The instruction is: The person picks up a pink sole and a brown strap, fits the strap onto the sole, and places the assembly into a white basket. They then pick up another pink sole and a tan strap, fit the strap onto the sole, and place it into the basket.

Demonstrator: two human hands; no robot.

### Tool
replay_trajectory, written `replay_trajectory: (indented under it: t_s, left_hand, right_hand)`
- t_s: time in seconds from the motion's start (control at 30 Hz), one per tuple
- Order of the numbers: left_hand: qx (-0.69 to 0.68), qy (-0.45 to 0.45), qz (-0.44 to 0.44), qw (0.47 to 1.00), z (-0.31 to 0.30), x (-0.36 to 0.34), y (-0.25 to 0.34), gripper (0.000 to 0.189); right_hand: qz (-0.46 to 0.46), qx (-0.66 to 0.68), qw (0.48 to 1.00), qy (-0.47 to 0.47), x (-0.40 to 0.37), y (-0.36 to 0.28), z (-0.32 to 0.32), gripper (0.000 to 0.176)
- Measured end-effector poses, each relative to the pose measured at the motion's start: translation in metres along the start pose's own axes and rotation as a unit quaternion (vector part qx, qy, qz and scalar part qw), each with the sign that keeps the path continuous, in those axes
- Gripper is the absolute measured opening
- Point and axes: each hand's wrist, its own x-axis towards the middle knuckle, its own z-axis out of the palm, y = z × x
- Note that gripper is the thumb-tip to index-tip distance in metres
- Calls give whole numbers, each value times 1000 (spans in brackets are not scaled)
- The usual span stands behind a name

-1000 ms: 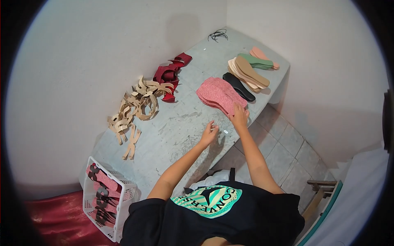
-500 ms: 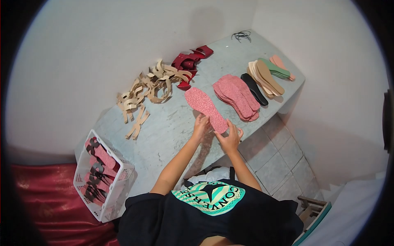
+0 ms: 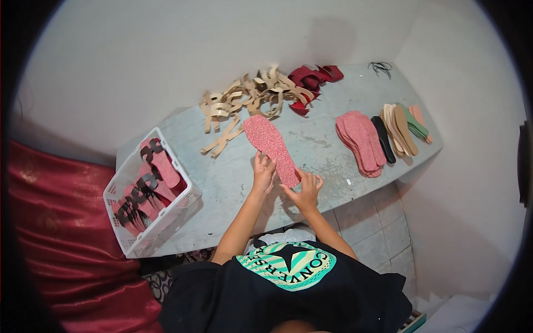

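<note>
A pink patterned shoe sole [image 3: 270, 145] is held up over the table, its wide end pointing away from me. My left hand [image 3: 264, 173] grips its left edge near the middle. Around the narrow heel end, my right hand [image 3: 303, 191] has its thumb and fingers closed. Beyond the sole's wide end lies a cream strap piece [image 3: 223, 137] shaped like a cross. A stack of similar pink soles [image 3: 361, 143] rests to the right, next to a black sole [image 3: 383, 139].
A white plastic basket [image 3: 191, 195] with pink soles and black straps stands at the left. Cream straps [image 3: 244, 94] and dark red pieces [image 3: 312, 77] lie along the wall. Tan soles [image 3: 401, 130], green soles [image 3: 416, 123] and black cords [image 3: 381, 68] are at the right.
The view has turned left, so the table's things appear further right and more of the basket shows. Both hands keep their hold on the pink sole.
</note>
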Motion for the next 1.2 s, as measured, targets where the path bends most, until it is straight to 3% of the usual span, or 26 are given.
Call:
replay_trajectory:
  t_s: [0.47, 0.53, 0.83, 0.97, 1.2]
  left_hand:
    - [6, 69, 25, 997, -101, -38, 35, 34]
    - [45, 105, 43, 992, -114, -37, 42, 30]
    - [117, 151, 85, 978, -167, -16, 66, 29]
    - [87, 152, 81, 981, -175, -9, 69, 29]
    - [88, 163, 46, 982, -189, -2, 59, 32]
  right_hand:
    - [-74, 69, 988, -115, -18, -66, 62, 72]
    - [-74, 111, 976, -173, -13, -74, 63, 63]
    - [-83, 157, 968, -178, 9, -67, 104, 27]
    - [-88, 146, 965, -199, 27, -51, 124, 23]
    - [-56, 67, 943, -320, 69, -16, 180, 30]
